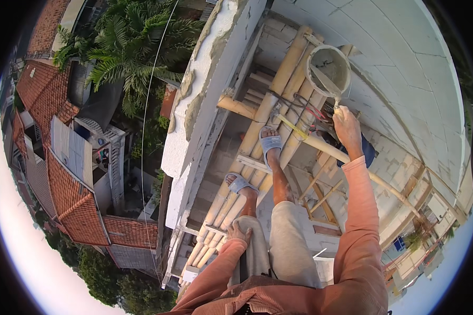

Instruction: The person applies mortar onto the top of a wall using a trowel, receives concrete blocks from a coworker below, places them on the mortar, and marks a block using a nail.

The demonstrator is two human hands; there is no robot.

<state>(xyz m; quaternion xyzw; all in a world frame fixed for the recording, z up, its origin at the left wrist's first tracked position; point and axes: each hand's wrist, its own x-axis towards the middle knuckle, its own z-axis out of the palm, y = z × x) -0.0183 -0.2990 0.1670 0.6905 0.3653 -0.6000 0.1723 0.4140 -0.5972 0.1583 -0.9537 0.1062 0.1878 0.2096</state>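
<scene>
Nearest the camera, wearing a long-sleeved salmon shirt (278, 302) and grey-beige trousers (291, 241). Standing in blue-grey slide sandals (272, 143) on a bamboo platform (251, 137) made of pale yellow poles laid side by side, running from a near end at lower left to a far end at the top, with a lower level visible beyond its right edge. Resting the left hand (239, 233) on the trousers around the left knee, fingers loose, with nothing visible in the grasp. Reaching forward past the right edge with the right hand (347, 131), clenched around the handle of a trowel (326, 84). Holding that trowel with its blade slanted into the mouth of a pale bucket (348, 73), close to the platform's far right corner; containing grey mortar (330, 59), though impossible to tell whether touching the blade.

Lying near the middle of the platform, toward its right edge: a yellow-handled tool (291, 126), beside tangled red and dark cords (311, 107). Slanting away from the right edge, a long bamboo pole (381, 184).

Bounded on the right by a tall pale block wall (399, 58), on the left by a white wall (194, 100) with rough mortar along its top. Beyond and below that: palm fronds (131, 47), a thin cable (148, 94) and red tiled roofs (79, 215).
</scene>
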